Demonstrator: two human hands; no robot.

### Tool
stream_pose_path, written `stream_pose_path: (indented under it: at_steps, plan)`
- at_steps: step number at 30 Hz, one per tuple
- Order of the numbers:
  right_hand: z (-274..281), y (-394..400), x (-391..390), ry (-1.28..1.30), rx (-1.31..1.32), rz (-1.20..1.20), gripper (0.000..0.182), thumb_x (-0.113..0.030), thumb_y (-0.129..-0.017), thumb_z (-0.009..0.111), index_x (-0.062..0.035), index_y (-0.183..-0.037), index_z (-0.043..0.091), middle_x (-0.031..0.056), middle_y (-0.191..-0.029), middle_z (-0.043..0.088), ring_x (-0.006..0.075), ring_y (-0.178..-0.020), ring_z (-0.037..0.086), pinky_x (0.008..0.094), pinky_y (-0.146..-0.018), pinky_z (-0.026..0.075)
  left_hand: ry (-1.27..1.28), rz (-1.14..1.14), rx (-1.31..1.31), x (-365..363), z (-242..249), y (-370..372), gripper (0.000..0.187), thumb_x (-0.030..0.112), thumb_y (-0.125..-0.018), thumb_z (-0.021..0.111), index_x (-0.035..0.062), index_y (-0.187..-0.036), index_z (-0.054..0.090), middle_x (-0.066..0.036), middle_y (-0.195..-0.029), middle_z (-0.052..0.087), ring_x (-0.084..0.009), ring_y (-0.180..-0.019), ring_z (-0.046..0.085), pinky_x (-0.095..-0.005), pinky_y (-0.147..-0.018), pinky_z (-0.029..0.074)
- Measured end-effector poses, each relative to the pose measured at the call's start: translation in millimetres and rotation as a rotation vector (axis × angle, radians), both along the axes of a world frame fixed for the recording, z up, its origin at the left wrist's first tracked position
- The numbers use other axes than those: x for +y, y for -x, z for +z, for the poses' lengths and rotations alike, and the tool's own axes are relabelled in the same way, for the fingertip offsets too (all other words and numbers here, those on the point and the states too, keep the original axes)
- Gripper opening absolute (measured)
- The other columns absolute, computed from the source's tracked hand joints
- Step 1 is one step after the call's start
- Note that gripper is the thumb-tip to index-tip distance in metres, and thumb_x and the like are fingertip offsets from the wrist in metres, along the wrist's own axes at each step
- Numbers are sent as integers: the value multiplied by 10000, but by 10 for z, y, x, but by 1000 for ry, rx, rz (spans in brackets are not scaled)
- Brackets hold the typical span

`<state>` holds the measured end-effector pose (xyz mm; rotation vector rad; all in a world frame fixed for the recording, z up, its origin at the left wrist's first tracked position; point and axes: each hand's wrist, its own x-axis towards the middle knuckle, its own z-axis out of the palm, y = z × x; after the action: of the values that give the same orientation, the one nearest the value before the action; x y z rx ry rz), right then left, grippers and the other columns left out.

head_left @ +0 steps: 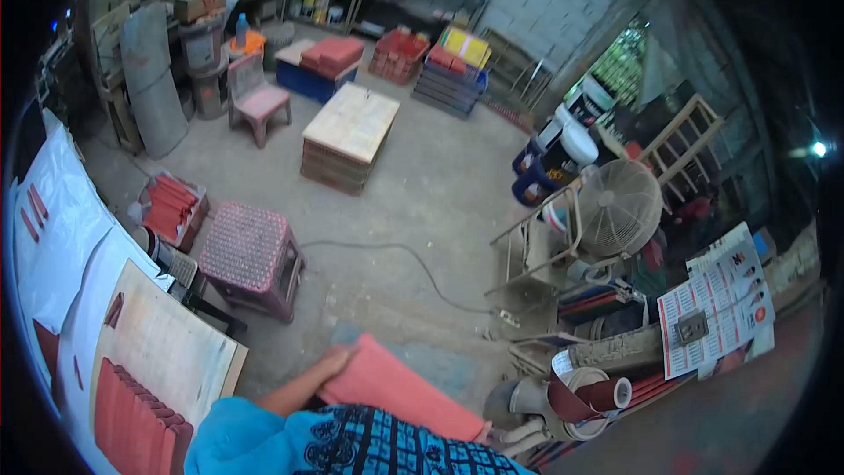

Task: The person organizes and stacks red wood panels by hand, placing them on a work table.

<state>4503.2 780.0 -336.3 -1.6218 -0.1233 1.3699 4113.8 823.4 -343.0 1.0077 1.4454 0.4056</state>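
A long, flat salmon-red piece [413, 391], perhaps a stack of sheets or folded cloth, is held in front of my body. My left hand [332, 362] is closed around its upper left end. At its lower right end a small part of my right hand [498, 434] shows, gripping the corner; most of that hand is hidden. To my left, several red rolled bundles [139, 418] lie in a row on a wooden board [167, 321].
A red stool [249, 242], a small chair [259, 101] and a low wooden table [352, 123] stand ahead. A cable [413, 252] crosses the floor. On the right are a fan [615, 209], buckets [576, 141] and rolls [607, 394]. Crates [448, 86] stand at the back.
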Motion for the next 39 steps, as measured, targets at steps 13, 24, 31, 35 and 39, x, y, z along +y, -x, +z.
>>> stream_pose_path:
  at_steps: [13,24,31,35,39]
  plan:
    - [856,-56,1599,70,-248,-45,878,-716,-841,337,42,-1267,458,154,-1249,528,280,-1104,536,412,-925,430,263,320,-447,2121,558,-205,729,593,-897,323,2,-1298,474,-190,-1318,474,-297,-1206,465,-414,-1013,347]
    - [1465,-520,3425,56,-465,211,903,-716,-833,368,83,-1243,468,169,-1220,543,271,-1071,548,397,-908,434,-35,504,-194,3693,796,-444,787,627,-880,299,-47,-1210,538,-217,-1227,545,-310,-1141,523,-390,-977,380]
    - [1307,-754,4793,35,-546,496,882,-698,-839,393,89,-1226,481,172,-1208,549,269,-1048,557,385,-897,442,54,591,127,3887,938,-432,958,743,-817,212,-78,-1186,540,-319,-1245,480,-415,-1222,428,-424,-1033,321]
    - [1182,-516,5699,-122,-469,582,841,-667,-862,389,87,-1222,484,162,-1209,549,264,-1041,560,382,-885,448,73,690,141,4617,519,-322,993,754,-814,164,-88,-1201,519,-336,-1235,474,-445,-1206,427,-427,-1038,311]
    - [792,-194,6734,-133,-422,614,836,-664,-865,387,84,-1224,482,160,-1211,549,263,-1045,558,381,-888,446,-13,637,180,5577,317,19,1016,764,-809,139,-97,-1207,503,-347,-1242,457,-463,-1197,423,-430,-1040,309]
